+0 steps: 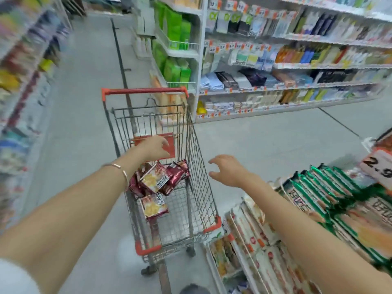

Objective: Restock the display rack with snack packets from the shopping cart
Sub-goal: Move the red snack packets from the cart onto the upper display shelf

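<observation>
Head: "2.9" sign by display rack

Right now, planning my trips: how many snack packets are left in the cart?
4: one snack packet flat on the cart floor, three more piled beyond it, under the left hand; others may hide beneath.

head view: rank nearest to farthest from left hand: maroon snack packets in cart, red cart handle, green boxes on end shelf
1. maroon snack packets, just below the left hand
2. red cart handle, beyond
3. green boxes, far shelf
</observation>
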Motion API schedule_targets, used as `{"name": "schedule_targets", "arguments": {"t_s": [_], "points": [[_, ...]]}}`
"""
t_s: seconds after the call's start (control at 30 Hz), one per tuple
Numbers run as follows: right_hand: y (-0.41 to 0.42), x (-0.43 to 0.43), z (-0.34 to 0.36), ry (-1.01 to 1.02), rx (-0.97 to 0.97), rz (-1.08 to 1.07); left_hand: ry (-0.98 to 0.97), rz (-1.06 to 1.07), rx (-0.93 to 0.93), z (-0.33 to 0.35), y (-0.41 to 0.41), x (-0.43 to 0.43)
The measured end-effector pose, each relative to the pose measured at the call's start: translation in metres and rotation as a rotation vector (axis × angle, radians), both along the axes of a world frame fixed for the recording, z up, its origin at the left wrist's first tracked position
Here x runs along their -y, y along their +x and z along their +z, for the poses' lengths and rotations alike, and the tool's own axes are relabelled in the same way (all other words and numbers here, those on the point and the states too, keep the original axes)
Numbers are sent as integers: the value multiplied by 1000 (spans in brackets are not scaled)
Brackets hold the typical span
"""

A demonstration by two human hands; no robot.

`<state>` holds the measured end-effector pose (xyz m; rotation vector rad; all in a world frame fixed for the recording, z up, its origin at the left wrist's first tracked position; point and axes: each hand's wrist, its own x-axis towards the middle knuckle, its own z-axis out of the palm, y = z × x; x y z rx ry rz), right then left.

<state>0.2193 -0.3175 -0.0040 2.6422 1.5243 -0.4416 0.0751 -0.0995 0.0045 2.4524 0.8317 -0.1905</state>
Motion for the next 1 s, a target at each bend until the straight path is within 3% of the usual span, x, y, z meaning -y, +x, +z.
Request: {"name": "schedule_targets", "arguments": {"t_s": [0.17,0.33,0.47,0.63,0.7,0.83,1.0], "points": [[16,-60,-90,-165,-247,-2,-62,218,-136,-80,-4,-34],[47,-111,-173,-307,-320,45,-195,430,-210,-142,11,-54],[78,-155,-225,-325,-411,46,-313,564,-247,-187,26,-71],[100,-223,-276,-293,-548,-68,-257,659,-309,-227,30,-94],[100,-247,-299,-276,-514,-117,-287,662,-312,-240,28,-99],[97,-274,-346,-261,-224,-7,-331,652,-265,-258,28,-104],[92,-287,-384,-281,-166,112,-426,701,-223,-274,18,-104]]}}
